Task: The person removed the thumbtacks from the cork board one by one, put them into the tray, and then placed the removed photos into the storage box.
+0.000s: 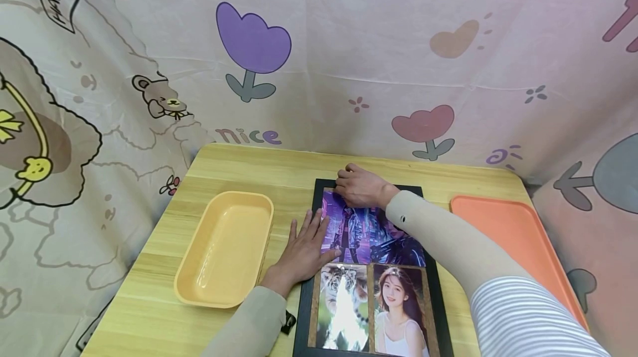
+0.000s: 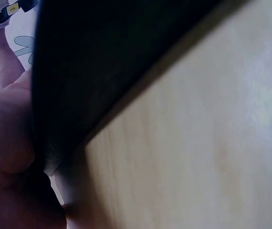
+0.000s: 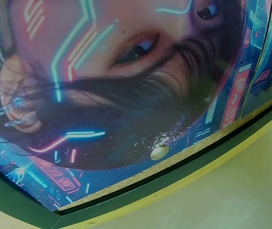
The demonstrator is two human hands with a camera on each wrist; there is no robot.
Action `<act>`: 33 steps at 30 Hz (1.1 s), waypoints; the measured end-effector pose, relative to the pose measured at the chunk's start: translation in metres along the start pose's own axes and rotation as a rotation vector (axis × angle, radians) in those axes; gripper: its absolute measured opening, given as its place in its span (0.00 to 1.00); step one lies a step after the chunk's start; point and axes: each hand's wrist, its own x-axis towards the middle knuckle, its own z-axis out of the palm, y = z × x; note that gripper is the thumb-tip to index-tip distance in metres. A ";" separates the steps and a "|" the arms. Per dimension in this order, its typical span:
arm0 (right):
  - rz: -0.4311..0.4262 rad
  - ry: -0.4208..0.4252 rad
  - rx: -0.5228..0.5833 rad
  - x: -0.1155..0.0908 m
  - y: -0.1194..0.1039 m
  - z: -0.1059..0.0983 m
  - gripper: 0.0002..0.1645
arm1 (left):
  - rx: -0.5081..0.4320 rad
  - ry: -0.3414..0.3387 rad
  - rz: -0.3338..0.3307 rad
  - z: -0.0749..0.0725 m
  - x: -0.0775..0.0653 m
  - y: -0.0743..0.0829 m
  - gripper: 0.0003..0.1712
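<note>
A black-framed cork board (image 1: 440, 312) lies on the table, bearing prints in two rows. At its upper left is a purple neon city photo (image 1: 351, 238), beside a photo of a dark-clad figure (image 1: 399, 249). Below are a tiger photo (image 1: 331, 290) and a portrait photo (image 1: 399, 312). My left hand (image 1: 304, 249) rests with spread fingers across the board's left edge. At the top left edge, my right hand (image 1: 361, 186) bends its fingers over the city photo's upper end; its fingertips are hidden. In the right wrist view, a round-headed thumbtack (image 3: 159, 152) sits near a photo's edge.
A deep yellow tray (image 1: 266, 224) stands left of the board, close to my left forearm. On the right lies a flat orange tray (image 1: 503, 229), partly behind my right sleeve. A printed cloth (image 1: 324, 69) hangs behind the wooden table (image 1: 149, 290).
</note>
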 end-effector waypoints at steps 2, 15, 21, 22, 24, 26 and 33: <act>0.004 0.002 0.003 0.000 0.000 0.000 0.18 | -0.009 0.007 0.006 0.002 0.000 -0.002 0.52; -0.021 -0.043 -0.053 0.002 -0.001 -0.002 0.20 | -0.024 0.025 0.022 0.007 0.002 -0.005 0.52; -0.013 -0.032 -0.050 0.000 -0.001 -0.004 0.19 | -0.033 0.035 0.025 0.009 0.002 -0.005 0.51; -0.007 -0.026 -0.043 0.000 -0.001 -0.004 0.18 | -0.033 0.030 0.025 0.009 0.002 -0.005 0.51; 0.005 -0.017 -0.032 -0.002 -0.002 -0.006 0.18 | -0.037 0.025 0.026 0.006 0.001 -0.003 0.51; 0.021 -0.006 -0.022 -0.003 -0.001 -0.007 0.17 | -0.037 0.016 0.020 0.004 0.000 -0.002 0.51; 0.091 0.039 0.038 -0.010 0.001 -0.011 0.13 | -0.001 -0.012 -0.006 -0.001 -0.001 0.001 0.51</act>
